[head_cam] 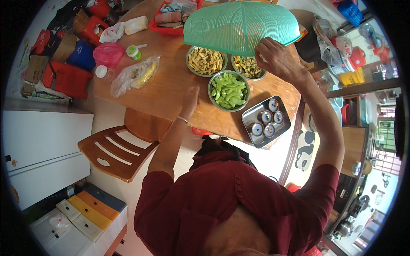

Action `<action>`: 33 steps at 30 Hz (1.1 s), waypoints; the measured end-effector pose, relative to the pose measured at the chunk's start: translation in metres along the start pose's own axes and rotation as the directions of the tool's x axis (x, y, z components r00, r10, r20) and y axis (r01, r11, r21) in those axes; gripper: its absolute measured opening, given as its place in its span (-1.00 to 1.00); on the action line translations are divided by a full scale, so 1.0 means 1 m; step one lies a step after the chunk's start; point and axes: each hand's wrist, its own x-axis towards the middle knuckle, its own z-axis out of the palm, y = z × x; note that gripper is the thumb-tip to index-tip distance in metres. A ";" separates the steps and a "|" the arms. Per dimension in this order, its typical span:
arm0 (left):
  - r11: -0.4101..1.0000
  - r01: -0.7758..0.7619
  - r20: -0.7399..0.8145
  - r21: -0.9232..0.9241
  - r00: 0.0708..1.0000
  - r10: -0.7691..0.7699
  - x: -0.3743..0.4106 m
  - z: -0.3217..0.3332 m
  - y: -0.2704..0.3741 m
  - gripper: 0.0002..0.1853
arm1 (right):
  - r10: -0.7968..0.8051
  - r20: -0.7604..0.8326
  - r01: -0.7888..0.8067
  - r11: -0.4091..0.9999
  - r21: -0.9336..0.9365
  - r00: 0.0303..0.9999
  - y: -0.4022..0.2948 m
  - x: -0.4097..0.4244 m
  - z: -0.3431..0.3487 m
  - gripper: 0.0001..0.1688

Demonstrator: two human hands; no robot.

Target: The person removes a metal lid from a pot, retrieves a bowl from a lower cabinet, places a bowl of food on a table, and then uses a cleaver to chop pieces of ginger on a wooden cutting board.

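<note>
My right hand (pixel 276 59) grips the near rim of a green plastic mesh food cover (pixel 241 27), which is tilted over the back of the table. Below its edge stand a metal bowl of pale yellow strips (pixel 205 60) and a metal bowl of chopped, mixed food (pixel 248 67). In front of them is a metal bowl of green pods (pixel 228 90). A metal tray (pixel 251 115) at the right holds several small round cups (pixel 266 117). My left hand (pixel 191 100) is at the table's near side, left of the pods, its fingers curled; whether it holds anything is unclear.
The wooden table (pixel 160 92) also bears a clear plastic bag with yellow contents (pixel 145 75), a white tub with a green label (pixel 134 52), a pink bag (pixel 108 54) and a red basket (pixel 166 29). A wooden chair (pixel 123 153) stands at the near left.
</note>
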 end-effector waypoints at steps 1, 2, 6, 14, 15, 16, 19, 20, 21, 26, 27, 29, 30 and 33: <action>0.999 0.017 -0.033 -0.035 0.999 -0.018 0.013 0.000 0.007 -0.61 | 0.010 0.005 -0.011 1.000 0.012 1.000 0.000 0.000 0.000 -0.76; 0.997 0.034 -0.063 -0.069 0.997 -0.038 0.028 0.002 0.015 -0.63 | 0.024 0.011 -0.025 0.999 0.022 1.000 0.000 -0.002 0.000 -0.76; 0.966 0.076 -0.069 -0.247 0.993 -0.095 0.098 -0.003 0.011 -0.67 | 0.013 0.023 -0.013 1.000 0.021 1.000 0.003 0.006 0.000 -0.77; 0.979 0.022 -0.050 -0.204 0.998 -0.033 0.115 -0.011 0.012 -0.79 | 0.038 -0.002 -0.038 0.999 0.000 0.999 0.012 0.007 -0.003 -0.76; 0.975 0.001 -0.091 -0.222 0.996 -0.022 0.111 -0.022 0.009 -0.80 | 0.033 -0.012 -0.033 0.999 0.005 0.999 0.013 0.009 -0.001 -0.76; 0.976 -0.025 -0.126 -0.216 0.992 -0.002 0.094 -0.021 0.011 -0.79 | 0.053 -0.013 -0.053 0.999 0.004 0.999 0.016 0.000 0.002 -0.76; 0.967 0.076 -0.109 -0.243 0.988 -0.105 0.052 -0.048 0.029 -0.75 | 0.064 -0.036 -0.064 0.998 -0.001 0.997 0.020 -0.006 0.004 -0.79; 0.973 0.092 -0.117 -0.213 0.986 -0.119 0.043 -0.062 0.030 -0.72 | 0.057 -0.047 -0.057 0.998 -0.001 0.997 0.021 -0.004 0.005 -0.81; 0.977 0.109 -0.125 -0.184 0.983 -0.134 0.035 -0.076 0.031 -0.70 | 0.061 -0.045 -0.061 0.998 0.015 0.997 0.022 -0.003 0.005 -0.79; 0.613 -0.190 -0.256 0.767 0.786 0.563 0.013 -0.067 0.075 -0.53 | 0.112 0.004 -0.112 0.993 0.025 0.994 0.030 -0.017 0.000 -0.76; 0.613 -0.282 -0.192 0.738 0.783 0.592 0.012 -0.055 0.089 -0.53 | 0.102 -0.003 -0.102 0.994 0.035 0.995 0.030 -0.014 0.000 -0.76; 0.603 -0.463 -0.055 0.650 0.762 0.645 0.036 -0.025 0.105 -0.54 | 0.098 -0.009 -0.097 0.994 0.046 0.995 0.030 -0.011 -0.003 -0.77; 0.682 -0.496 -0.005 0.537 0.807 0.591 0.051 -0.001 0.105 -0.58 | 0.110 -0.007 -0.109 0.993 0.053 0.994 0.030 -0.010 -0.005 -0.77; 0.736 -0.481 0.254 0.477 0.877 0.408 0.112 0.074 0.086 -0.64 | 0.158 -0.006 -0.157 0.986 0.059 0.987 0.032 -0.012 -0.010 -0.77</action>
